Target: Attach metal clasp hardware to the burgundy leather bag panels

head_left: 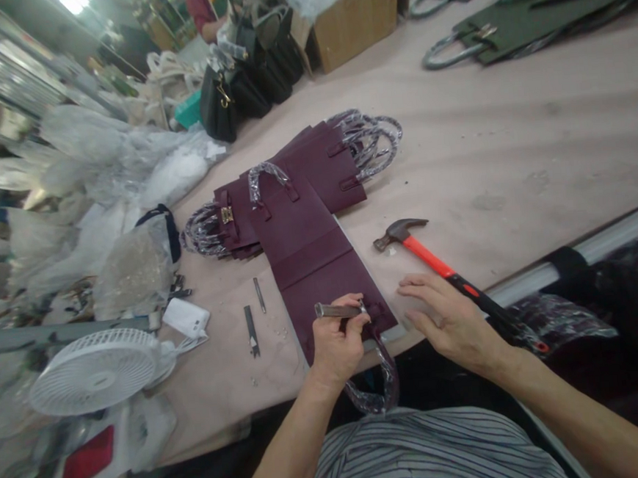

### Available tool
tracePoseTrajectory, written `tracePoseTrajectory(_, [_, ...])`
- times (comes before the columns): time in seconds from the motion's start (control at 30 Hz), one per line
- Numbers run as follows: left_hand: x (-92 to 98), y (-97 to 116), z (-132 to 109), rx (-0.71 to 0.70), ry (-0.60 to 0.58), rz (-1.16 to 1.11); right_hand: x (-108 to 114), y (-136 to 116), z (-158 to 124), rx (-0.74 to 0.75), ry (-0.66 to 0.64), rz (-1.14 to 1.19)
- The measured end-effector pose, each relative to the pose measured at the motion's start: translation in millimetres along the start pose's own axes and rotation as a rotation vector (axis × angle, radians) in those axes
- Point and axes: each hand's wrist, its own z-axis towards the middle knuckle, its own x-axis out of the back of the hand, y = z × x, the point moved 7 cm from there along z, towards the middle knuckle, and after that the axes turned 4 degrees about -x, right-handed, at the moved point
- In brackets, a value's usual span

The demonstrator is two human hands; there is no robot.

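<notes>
Lying at the near edge of the desk (511, 150): creased burgundy rectangular panel (313, 250); left hand (334, 350) gripping silver metal rod (333, 311); right hand (452, 318) open.

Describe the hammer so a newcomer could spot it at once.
On the pale table, find the maroon panel under the left hand. The hammer lies just right of it in the view, beside the right hand. Its bright red and black handle sets it apart from the left hand's bare metal rod.

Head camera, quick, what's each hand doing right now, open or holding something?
Left hand: closed, gripping a metal rod over the burgundy panel.
Right hand: open, fingers spread, nothing visible in it, next to the hammer.
</notes>
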Motion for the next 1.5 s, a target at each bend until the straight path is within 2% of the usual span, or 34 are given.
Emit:
tracePoseTrajectory(0.1, [1.1, 1, 0, -0.016, 0.016, 0.004, 32, 18, 7, -0.053, 0.166, -0.194])
tracePoseTrajectory(0.17, [1.0, 2, 0, -0.038, 0.023, 0.011, 44, 35, 8, -0.1, 0.182, -0.339])
tracePoseTrajectory(0.33, [-1.6, 7, -1, -0.08, 0.029, 0.073, 42, 66, 1, -0.247, -0.007, -0.519])
tracePoseTrajectory(0.5, [-3.9, 11, -3, -0.137, 0.039, 0.145, 33, 64, 0, -0.377, -0.157, -0.679])
tracePoseTrajectory(0.6, [-5.8, 13, -4, -0.157, 0.029, 0.167, 29, 63, 3, -0.422, -0.237, -0.683])
tracePoseTrajectory(0.7, [-7.0, 13, -4, -0.153, 0.019, 0.179, 27, 62, 7, -0.46, -0.285, -0.589])
tracePoseTrajectory(0.8, [-8.3, 12, -3, -0.136, -0.001, 0.197, 24, 62, 8, -0.573, -0.303, -0.375])
tracePoseTrajectory(0.87, [-9.0, 12, -3, -0.137, -0.014, 0.201, 21, 64, 4, -0.712, -0.279, -0.121])
tracePoseTrajectory(1.0, [-9.7, 14, -4, -0.157, -0.016, 0.192, 4, 61, -16, -1.051, -0.23, 0.573])
tracePoseTrajectory(1.07, [-10.8, 13, -3, -0.151, -0.024, 0.197, -5, 52, -24, -1.117, -0.273, 0.731])
tracePoseTrajectory(1.2, [-14.1, 12, 0, -0.111, -0.079, 0.197, -9, 37, -28, -1.159, -0.314, 0.808])
tracePoseTrajectory(1.33, [-14.0, 9, 3, -0.059, -0.11, 0.17, 2, 24, -22, -1.141, -0.239, 0.778])
tracePoseTrajectory(1.5, [-14.3, 6, 1, -0.044, -0.101, 0.156, 30, 0, -4, -0.926, -0.141, 0.58])
